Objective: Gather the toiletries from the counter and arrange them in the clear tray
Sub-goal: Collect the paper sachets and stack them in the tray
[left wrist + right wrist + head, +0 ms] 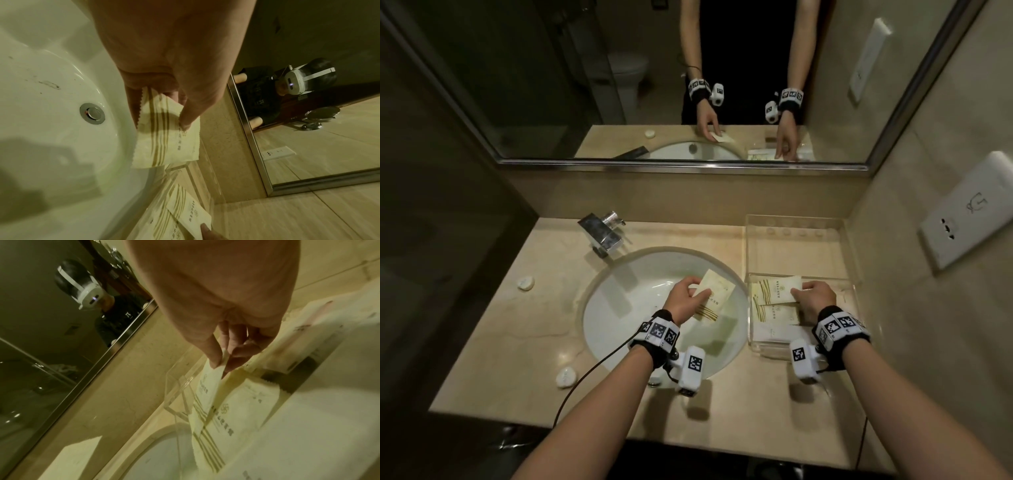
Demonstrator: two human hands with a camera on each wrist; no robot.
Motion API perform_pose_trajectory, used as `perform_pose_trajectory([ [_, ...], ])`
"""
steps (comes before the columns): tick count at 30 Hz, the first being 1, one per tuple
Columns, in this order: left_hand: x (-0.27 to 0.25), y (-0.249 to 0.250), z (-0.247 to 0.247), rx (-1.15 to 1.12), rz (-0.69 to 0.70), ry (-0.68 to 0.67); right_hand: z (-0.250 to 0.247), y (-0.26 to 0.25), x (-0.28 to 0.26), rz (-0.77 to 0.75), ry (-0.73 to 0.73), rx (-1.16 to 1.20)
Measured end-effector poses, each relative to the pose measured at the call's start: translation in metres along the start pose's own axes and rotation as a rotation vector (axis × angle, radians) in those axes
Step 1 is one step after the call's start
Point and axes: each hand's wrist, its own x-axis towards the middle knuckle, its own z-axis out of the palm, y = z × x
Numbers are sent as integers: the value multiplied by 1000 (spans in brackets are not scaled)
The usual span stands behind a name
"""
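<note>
My left hand [688, 298] hovers over the white sink [619, 308] and pinches a cream packet with gold stripes [714, 298] [166, 142] between thumb and fingers. On the counter's right stands the clear tray [796, 221], with several cream and white packets [774, 313] stacked in its near half. My right hand [813, 296] is inside the tray, pinching the edge of the top packet [782, 287] [209, 384] between thumb and fingers. Two small white round soaps lie on the left counter, one farther back [526, 283] and one near the front [566, 376].
A chrome faucet [604, 233] stands behind the sink on the left. A mirror [688, 85] spans the back wall and a socket plate [969, 212] is on the right wall. The tray's far half holds nothing. A cable trails from my left wrist over the counter's front edge.
</note>
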Motion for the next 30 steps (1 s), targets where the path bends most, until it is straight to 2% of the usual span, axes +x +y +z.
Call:
perform_pose_trajectory([
  [9, 5, -3, -8, -5, -1, 18, 10, 0, 5, -96, -7, -288],
  [15, 12, -1, -1, -17, -8, -13, 8, 6, 3, -227, 85, -287],
  [18, 16, 3, 4, -25, 1, -12, 7, 2, -2, -346, 148, -136],
  [20, 18, 9, 10, -26, 29, -39, 7, -7, -10, -397, 43, 25],
  [22, 20, 20, 20, 20, 68, -77, 5, -19, -21, -433, -176, 144],
  [24, 23, 31, 33, 71, 106, -111, 1, -29, -28, -476, -346, 146],
  [25, 23, 37, 39, 90, 132, -128, -1, -31, -28, -503, -374, 123],
  [27, 26, 48, 52, 121, 171, -134, -5, -31, -22, -519, -340, 95],
  [30, 29, 56, 65, 150, 191, -27, -13, -15, -5, -372, -213, 124],
])
